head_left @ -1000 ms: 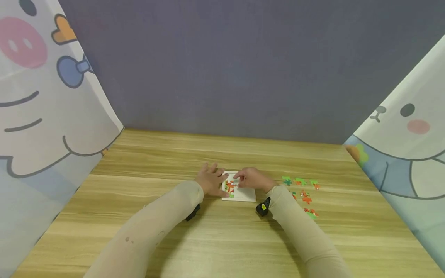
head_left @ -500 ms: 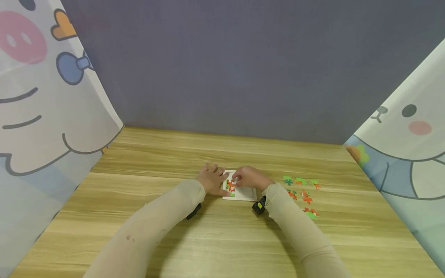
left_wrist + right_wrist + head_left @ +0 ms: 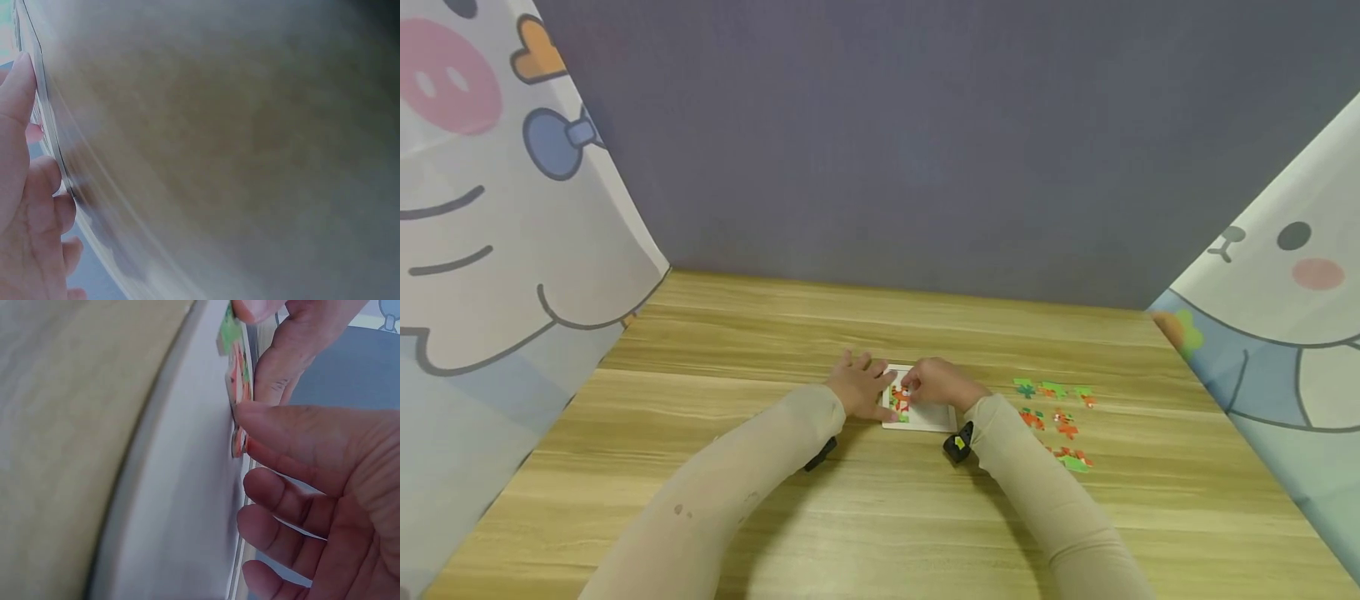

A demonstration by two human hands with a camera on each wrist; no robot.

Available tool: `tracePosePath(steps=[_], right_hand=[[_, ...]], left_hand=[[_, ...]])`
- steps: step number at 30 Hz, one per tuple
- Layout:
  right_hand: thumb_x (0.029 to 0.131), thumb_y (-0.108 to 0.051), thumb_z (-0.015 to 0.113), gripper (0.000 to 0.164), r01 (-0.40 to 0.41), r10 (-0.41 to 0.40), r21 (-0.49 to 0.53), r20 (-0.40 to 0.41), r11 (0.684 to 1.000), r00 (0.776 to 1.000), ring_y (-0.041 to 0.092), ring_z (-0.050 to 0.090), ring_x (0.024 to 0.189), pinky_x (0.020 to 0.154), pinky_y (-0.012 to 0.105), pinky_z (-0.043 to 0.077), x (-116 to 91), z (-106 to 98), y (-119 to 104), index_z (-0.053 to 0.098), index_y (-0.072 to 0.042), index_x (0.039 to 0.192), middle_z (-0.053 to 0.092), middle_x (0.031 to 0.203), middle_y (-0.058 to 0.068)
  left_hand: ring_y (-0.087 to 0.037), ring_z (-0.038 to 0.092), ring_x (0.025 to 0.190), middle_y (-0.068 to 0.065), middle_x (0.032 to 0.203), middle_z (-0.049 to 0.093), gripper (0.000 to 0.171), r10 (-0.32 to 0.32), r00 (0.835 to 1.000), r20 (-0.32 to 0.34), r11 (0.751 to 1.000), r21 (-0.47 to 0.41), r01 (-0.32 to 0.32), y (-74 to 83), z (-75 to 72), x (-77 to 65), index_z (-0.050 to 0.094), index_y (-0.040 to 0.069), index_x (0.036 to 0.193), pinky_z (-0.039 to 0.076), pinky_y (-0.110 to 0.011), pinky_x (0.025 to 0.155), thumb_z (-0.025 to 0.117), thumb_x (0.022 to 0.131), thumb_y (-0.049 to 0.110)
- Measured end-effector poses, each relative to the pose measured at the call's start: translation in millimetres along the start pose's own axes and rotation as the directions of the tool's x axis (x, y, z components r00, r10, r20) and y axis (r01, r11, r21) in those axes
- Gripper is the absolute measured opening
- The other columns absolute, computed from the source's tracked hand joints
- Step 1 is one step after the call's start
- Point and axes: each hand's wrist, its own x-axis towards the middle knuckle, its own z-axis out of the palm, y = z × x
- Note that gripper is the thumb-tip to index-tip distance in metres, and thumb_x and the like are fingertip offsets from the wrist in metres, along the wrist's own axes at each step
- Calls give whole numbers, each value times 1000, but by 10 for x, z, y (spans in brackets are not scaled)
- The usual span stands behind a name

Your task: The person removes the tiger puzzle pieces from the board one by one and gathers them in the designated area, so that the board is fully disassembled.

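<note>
A white puzzle tray lies on the wooden table, with joined orange and green jigsaw pieces along its left side. Over the tray's left edge my left hand rests with spread, mostly straight fingers; its thumb lies near the lower pieces. My right hand reaches in from the right. In the right wrist view, its thumb and index finger pinch a small orange puzzle piece at the end of the joined row, the other fingers loosely bent. The fingers partly hide that piece.
Several loose jigsaw pieces lie in rough rows on the table to the right of the tray, some partly behind the right sleeve. A dark grey panel stands at the table's back edge, with cartoon-printed curtains at both sides.
My right hand has moved slightly left, closer to the joined pieces, then stays nearly still there. The left hand keeps its place on the tray.
</note>
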Motion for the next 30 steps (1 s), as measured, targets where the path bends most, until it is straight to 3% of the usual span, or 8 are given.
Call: tracePosePath(steps=[6, 17, 23, 30], right_hand=[[80, -2, 72, 27, -26, 26, 1, -6, 1000, 1000, 12, 60, 77, 74, 31, 51, -11, 4, -15, 72, 0, 107, 71, 95, 6], [78, -3, 75, 24, -12, 12, -13, -31, 1000, 999, 11, 56, 72, 70, 29, 49, 14, 41, 16, 72, -1, 102, 66, 85, 1], [76, 1, 73, 19, -9, 16, 83, -87, 997, 996, 12, 53, 70, 67, 27, 46, 11, 76, 56, 68, -2, 94, 60, 78, 1], [77, 6, 66, 14, 11, 19, 216, -136, 976, 990, 10, 53, 64, 60, 23, 45, -3, 92, 69, 65, -1, 89, 62, 74, 2]], left_hand=[[-25, 8, 146, 5, 160, 13, 86, 0, 1000, 0, 1000, 0, 0, 8, -13, 0, 18, 29, 155, 6, -50, 115, 38, 85, 76], [-25, 9, 146, 4, 160, 13, 86, -7, 1000, 6, 1000, 26, 7, 15, -4, 9, 18, 29, 155, 6, -50, 115, 37, 85, 76], [-25, 9, 146, 4, 160, 13, 86, -7, 1000, 6, 999, 47, 7, 19, 13, 19, 18, 29, 155, 7, -50, 115, 36, 85, 76], [-26, 10, 146, 4, 159, 15, 86, -4, 1000, -11, 999, 44, 5, 19, 17, 24, 20, 29, 155, 8, -51, 115, 37, 85, 76]])
